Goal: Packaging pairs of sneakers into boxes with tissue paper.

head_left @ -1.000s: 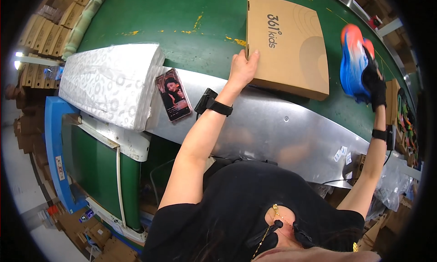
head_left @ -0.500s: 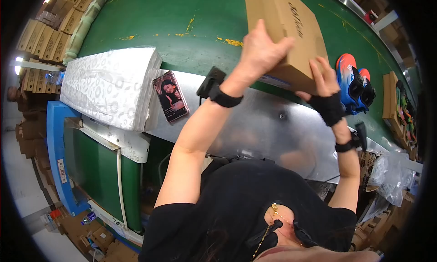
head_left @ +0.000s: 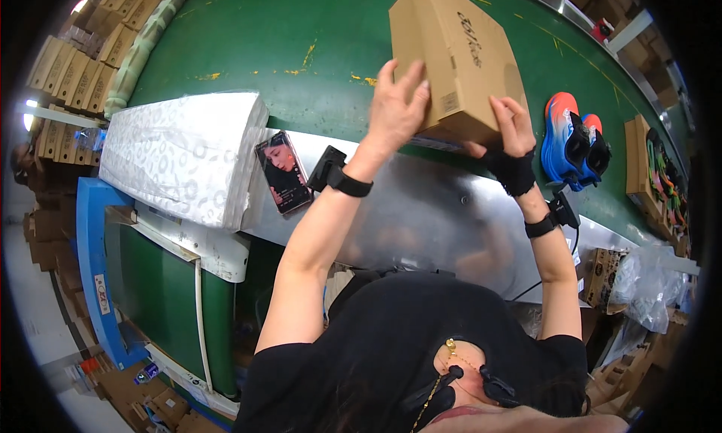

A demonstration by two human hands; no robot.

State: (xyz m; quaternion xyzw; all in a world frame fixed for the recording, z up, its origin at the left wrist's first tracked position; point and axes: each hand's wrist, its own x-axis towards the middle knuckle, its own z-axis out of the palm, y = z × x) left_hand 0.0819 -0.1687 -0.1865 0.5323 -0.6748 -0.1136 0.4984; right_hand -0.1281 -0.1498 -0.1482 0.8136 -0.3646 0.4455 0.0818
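Presently both hands, left hand [head_left: 397, 102] and right hand [head_left: 511, 132], clasp a rectangular matte cardboard shoebox [head_left: 451, 57]; glossy blue-orange sneakers [head_left: 573, 141] at three o'clock.

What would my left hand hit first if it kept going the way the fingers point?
Your left hand already lies against the cardboard box, fingers pointing up its side. Beyond the box, probably only the green conveyor belt, though depth is unclear.

- Cardboard box [head_left: 455, 60]: was flat on the green belt, now tipped up on its near edge, upper centre of frame.
- Right hand [head_left: 511, 143]: moved from the shoes at far right to the box's lower right corner.
- Left hand [head_left: 397, 106]: shifted onto the box's left face.
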